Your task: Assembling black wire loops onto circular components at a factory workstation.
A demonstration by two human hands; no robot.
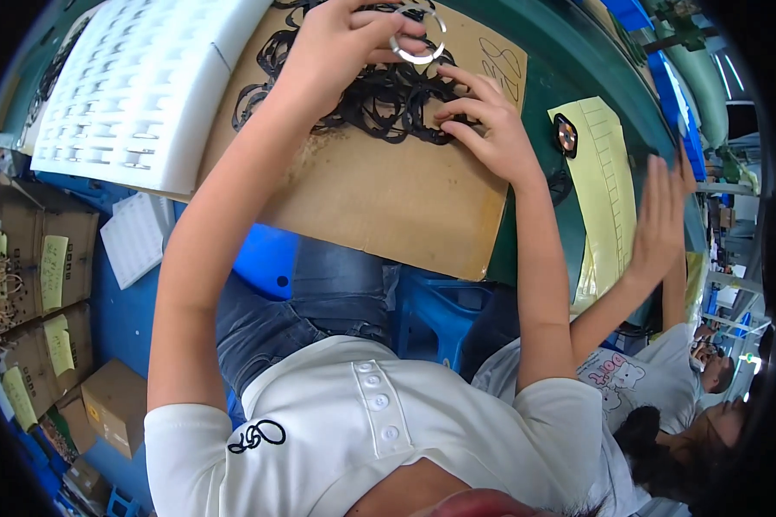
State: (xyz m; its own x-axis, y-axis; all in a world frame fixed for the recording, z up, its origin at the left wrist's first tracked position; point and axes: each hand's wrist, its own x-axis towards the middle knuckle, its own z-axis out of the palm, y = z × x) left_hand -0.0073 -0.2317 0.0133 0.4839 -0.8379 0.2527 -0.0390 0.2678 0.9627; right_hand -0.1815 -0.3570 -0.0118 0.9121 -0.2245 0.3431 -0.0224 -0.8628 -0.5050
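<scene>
My left hand [353, 39] is raised over the far part of a cardboard sheet [388, 202], its fingers closed on a shiny white or silver ring [417, 59]. The ring stands out to the right of the fingertips. Below it lies a tangled heap of thin black rings [375, 112]. At the heap's right edge is my right hand [491, 129], its fingers apart and bent toward the black rings. Nothing shows in its grasp, and whether the fingertips touch the rings I cannot tell.
A white slotted tray [138, 95] lies left of the cardboard. To the right, a yellow sheet [603, 146] bears a black part with a round disc [566, 135]. A co-worker's raised hand [660, 220] is beside it. Cardboard boxes [116, 405] stand at lower left.
</scene>
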